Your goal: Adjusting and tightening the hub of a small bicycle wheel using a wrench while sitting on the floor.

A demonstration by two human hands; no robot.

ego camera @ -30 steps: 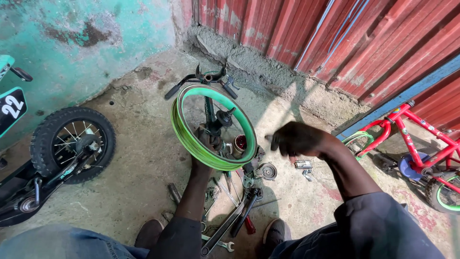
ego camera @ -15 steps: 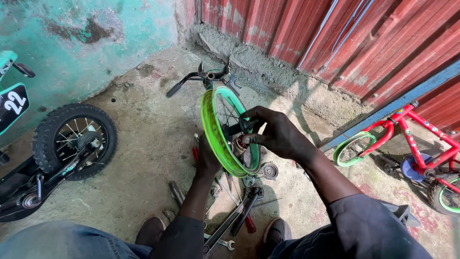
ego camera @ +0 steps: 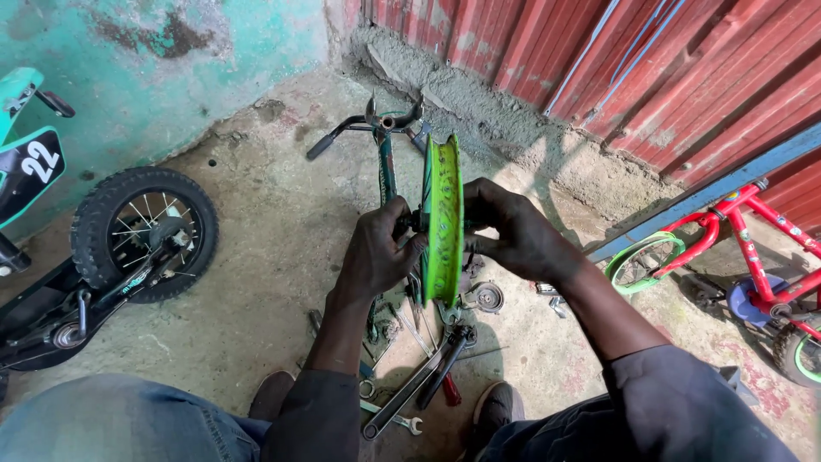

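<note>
Green rim (ego camera: 445, 218) upright, edge-on, gripped at its hub by my left hand (ego camera: 380, 252) at 9 o'clock and right hand (ego camera: 513, 231) at 3; tyre absent, rim unmounted.

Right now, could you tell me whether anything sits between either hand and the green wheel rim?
Nothing visible does: the left hand and right hand already grip the green wheel rim at its hub from opposite sides.

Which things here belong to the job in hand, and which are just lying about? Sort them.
In hand: green wheel rim, held edge-on by left hand and right hand; upturned bike frame beneath.

Lying about: spanner, black bike, red bike, round metal part.
</note>
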